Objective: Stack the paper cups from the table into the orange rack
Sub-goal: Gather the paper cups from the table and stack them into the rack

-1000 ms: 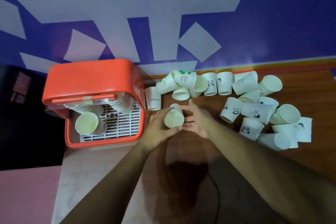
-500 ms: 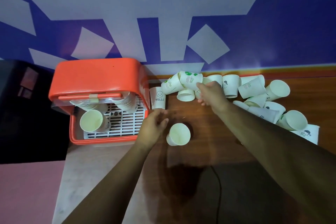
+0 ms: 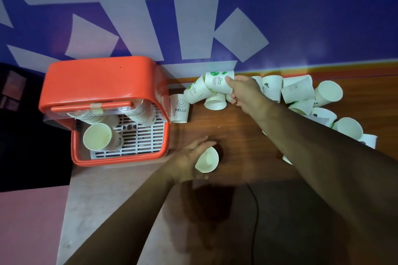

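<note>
Paper cup point(image 3: 207, 159) clamped in fingers of the left hand point(image 3: 187, 157), rack point(image 3: 103, 84) left of them. Fingers of the right hand point(image 3: 244, 91) pinch a green cup point(image 3: 217, 82) propped on the pile point(image 3: 297, 92); lifting it may topple cups leaning beside those fingers

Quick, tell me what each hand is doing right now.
Left hand: holds a plain cup, fingers curled round it.
Right hand: grips the green-printed cup.
</note>
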